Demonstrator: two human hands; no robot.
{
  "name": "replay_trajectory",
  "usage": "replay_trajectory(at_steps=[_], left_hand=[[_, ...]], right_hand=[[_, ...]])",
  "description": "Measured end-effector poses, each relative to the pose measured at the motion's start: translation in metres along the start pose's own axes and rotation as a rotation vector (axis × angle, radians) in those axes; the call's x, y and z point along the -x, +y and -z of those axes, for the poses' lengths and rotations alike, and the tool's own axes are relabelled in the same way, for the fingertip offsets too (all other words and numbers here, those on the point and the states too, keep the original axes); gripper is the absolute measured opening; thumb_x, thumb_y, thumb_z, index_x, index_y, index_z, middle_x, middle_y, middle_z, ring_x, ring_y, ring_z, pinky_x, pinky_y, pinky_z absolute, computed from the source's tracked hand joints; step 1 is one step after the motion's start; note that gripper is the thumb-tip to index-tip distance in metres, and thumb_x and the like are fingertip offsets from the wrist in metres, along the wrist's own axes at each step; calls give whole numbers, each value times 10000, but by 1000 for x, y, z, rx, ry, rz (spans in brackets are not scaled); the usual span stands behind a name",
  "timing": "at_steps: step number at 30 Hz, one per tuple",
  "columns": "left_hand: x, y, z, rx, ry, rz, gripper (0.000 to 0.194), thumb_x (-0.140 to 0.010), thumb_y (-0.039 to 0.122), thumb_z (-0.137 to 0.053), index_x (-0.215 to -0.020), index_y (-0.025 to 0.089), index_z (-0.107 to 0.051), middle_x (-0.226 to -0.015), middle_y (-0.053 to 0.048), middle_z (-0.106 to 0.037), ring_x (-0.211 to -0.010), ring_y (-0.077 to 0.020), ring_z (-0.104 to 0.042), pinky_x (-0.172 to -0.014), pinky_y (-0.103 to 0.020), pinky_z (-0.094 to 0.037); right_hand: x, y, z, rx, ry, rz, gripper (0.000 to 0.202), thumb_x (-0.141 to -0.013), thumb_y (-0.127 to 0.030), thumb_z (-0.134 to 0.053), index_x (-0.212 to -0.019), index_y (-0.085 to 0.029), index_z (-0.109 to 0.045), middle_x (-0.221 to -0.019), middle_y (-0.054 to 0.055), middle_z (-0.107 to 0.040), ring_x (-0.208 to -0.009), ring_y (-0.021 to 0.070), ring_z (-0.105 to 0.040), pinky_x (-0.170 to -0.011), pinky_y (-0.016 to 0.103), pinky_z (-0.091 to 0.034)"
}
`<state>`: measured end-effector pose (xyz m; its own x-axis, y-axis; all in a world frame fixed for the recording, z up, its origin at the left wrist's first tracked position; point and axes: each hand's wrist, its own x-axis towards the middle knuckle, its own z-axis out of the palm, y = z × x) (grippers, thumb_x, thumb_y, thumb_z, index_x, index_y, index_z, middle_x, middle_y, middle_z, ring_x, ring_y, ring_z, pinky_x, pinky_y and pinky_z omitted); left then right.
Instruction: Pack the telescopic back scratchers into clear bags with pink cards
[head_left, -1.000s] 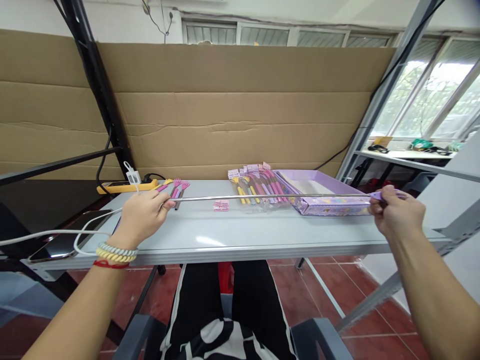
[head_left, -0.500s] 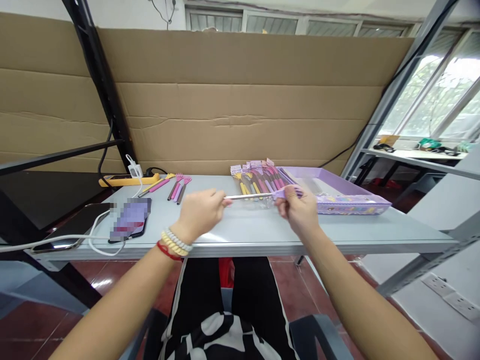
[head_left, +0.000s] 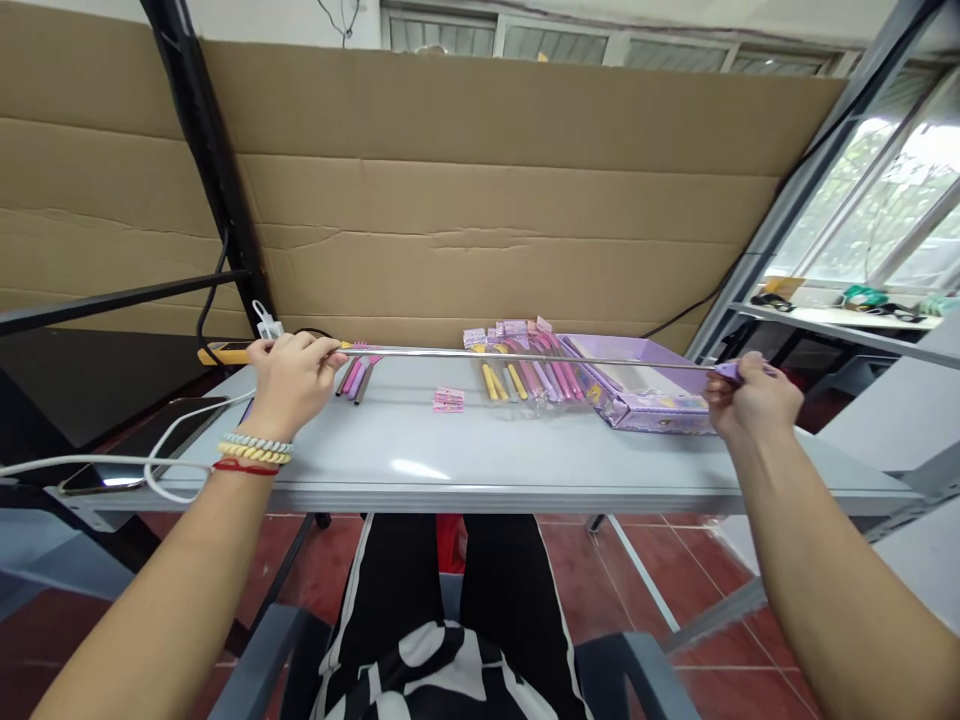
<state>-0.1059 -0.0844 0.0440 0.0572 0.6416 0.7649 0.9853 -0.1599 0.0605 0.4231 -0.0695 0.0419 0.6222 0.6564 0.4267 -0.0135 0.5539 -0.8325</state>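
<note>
A long thin metal rod (head_left: 525, 356) stretches level above the table between my two hands. My left hand (head_left: 294, 375) is closed on its left end. My right hand (head_left: 754, 395) is closed round the purple end piece (head_left: 731, 370) at its right end. Beneath the rod lie several packaged sticks (head_left: 536, 372) in yellow, purple and pink, with a small pink label card (head_left: 448, 400) to their left. A few loose pink and dark sticks (head_left: 358, 378) lie near my left hand. The purple box (head_left: 652, 412) stands behind the rod, left of my right hand.
The grey table (head_left: 480, 455) has a tall cardboard sheet (head_left: 487, 200) behind it. A dark device (head_left: 150, 450) and a white cable (head_left: 161, 462) lie at the left end. Metal posts rise on both sides.
My hands have moved far apart, left hand leftward and right hand rightward, and the rod between them is much longer. The pink label card now shows on the table.
</note>
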Motion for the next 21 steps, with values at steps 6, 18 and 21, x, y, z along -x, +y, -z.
replay_trajectory(at_steps=[6,18,21], left_hand=[[-21,95,-12,53,-149,-154,388,-931,447,-362,-938,237,-689,-863,-88,-683,-882,-257,-604,-745,-367,-353],[-61,80,-79,386,-153,-70,343,-869,312,-465,-1103,174,-675,-1057,-117,-684,-972,-219,-624,-868,-322,-454],[-58,39,-81,132,-222,381,296,-811,283,-499,-941,122,-711,-994,-226,-682,-978,-349,-623,-818,-465,-465]], right_hand=[[75,4,-132,-43,-353,-167,336,-715,-451,-744,-696,-187,-537,-508,-13,-584,-317,72,-460,-300,202,-331],[101,65,-224,-216,-629,-497,424,-740,-565,-682,-731,-160,-559,-513,18,-632,-385,115,-576,-300,180,-361],[97,70,-213,-193,-517,-505,432,-752,-580,-666,-726,-167,-543,-487,9,-620,-373,114,-571,-297,174,-368]])
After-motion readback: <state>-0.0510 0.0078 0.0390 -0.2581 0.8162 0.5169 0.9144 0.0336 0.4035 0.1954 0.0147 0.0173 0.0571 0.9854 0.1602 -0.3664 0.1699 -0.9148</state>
